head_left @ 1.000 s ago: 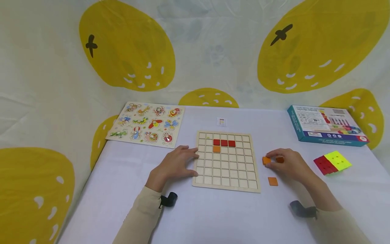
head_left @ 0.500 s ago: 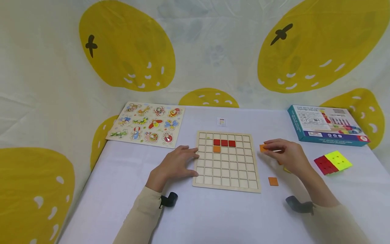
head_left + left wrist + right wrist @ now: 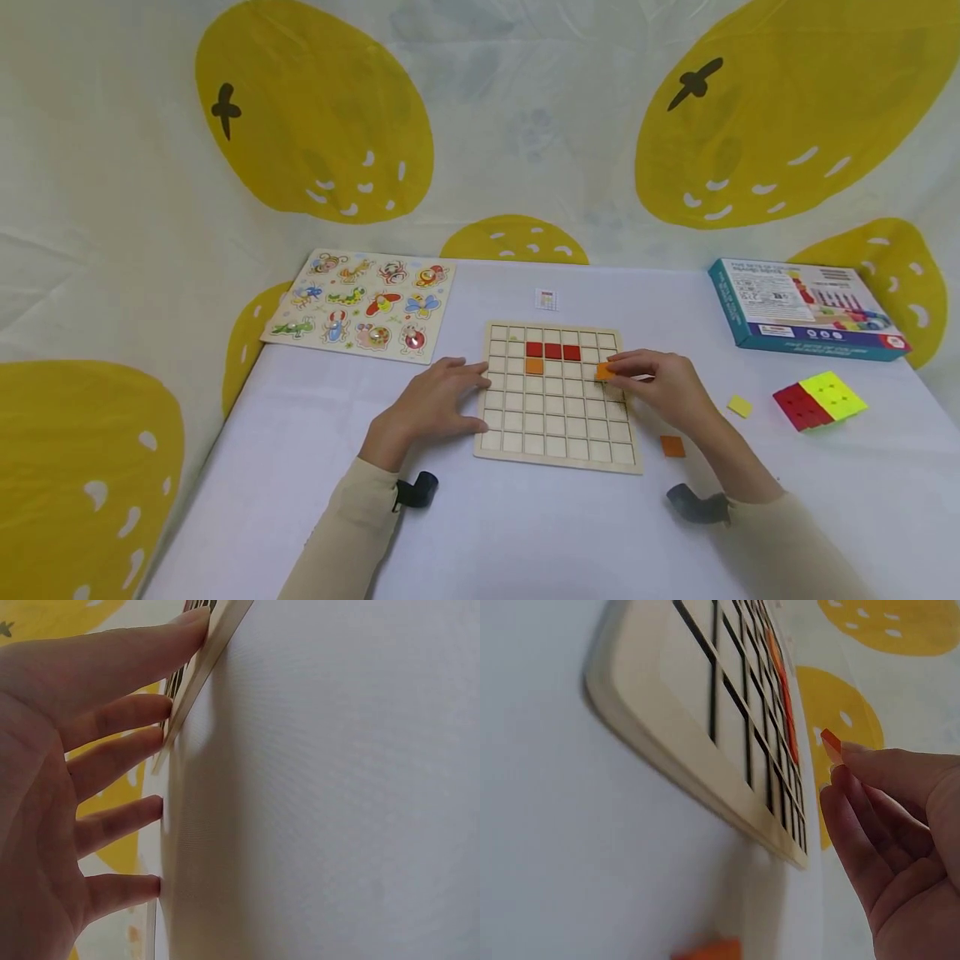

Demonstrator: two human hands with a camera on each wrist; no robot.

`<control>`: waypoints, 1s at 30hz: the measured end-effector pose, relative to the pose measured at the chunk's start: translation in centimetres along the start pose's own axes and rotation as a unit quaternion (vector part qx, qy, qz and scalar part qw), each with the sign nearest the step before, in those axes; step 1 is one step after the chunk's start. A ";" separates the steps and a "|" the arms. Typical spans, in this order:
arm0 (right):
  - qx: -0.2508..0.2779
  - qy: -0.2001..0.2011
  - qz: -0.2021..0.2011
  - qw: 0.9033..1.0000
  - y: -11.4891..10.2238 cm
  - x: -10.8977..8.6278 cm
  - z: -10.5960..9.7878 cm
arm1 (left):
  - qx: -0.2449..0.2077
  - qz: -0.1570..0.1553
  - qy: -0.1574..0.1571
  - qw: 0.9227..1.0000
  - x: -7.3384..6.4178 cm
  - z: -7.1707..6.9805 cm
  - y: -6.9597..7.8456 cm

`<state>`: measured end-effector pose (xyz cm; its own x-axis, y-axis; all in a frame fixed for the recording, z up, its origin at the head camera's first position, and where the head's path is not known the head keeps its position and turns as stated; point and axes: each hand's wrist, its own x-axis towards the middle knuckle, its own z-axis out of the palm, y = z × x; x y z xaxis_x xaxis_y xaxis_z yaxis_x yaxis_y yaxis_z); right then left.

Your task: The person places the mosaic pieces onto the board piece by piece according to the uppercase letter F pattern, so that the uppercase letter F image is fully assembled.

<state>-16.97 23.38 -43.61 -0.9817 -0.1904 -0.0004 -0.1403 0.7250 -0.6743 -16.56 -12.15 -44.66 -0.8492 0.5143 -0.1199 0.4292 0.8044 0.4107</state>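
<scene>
A wooden grid board lies in the middle of the table. Three red tiles sit side by side in its second row, and one orange tile lies just below the leftmost of them. My right hand pinches another orange tile between thumb and fingertips, over the right part of the board; the right wrist view shows this tile edge-on. At the board's left edge rests my left hand, fingers spread, with the thumb and fingertips against the rim.
Right of the board lie a loose orange tile and a yellow tile. A puzzle cube and a cardboard box are farther right. An insect puzzle board stands back left, and a small printed card lies behind the grid.
My right hand has picked up an orange tile from the table and carried it left over the board. The yellow tile has come into view. My left hand stays put.
</scene>
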 end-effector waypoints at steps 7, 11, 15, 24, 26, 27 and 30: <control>0.016 -0.027 -0.009 0.999 -1.5 0.9 3.1 | 0.004 -0.002 -0.006 1.000 0.0 -0.1 0.0; 0.014 -0.015 -0.038 0.999 -2.4 1.4 4.7 | 0.004 0.000 -0.008 1.000 0.1 -0.1 0.0; 0.016 -0.008 -0.073 0.997 -3.1 1.9 5.8 | 0.005 -0.001 -0.011 1.000 0.2 -0.1 -0.1; 0.020 -0.024 -0.082 0.996 -4.4 2.5 7.0 | 0.011 -0.005 -0.015 1.000 0.3 -0.1 -0.2; 0.008 -0.024 -0.085 0.996 -4.6 2.6 7.1 | 0.010 -0.005 -0.014 1.000 0.3 -0.1 -0.1; 0.001 -0.024 -0.085 0.996 -4.7 2.7 7.2 | 0.010 -0.005 -0.014 1.000 0.3 -0.1 -0.1; -0.014 -0.024 -0.092 0.995 -4.9 2.9 7.2 | 0.008 -0.008 -0.014 1.000 0.2 -0.2 -0.1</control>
<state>-18.18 14.48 -45.62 -0.9319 -0.3526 0.0851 -0.3213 0.6936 -0.6447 -16.86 -12.17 -44.59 -0.8466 0.5100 -0.1520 0.4212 0.8167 0.3944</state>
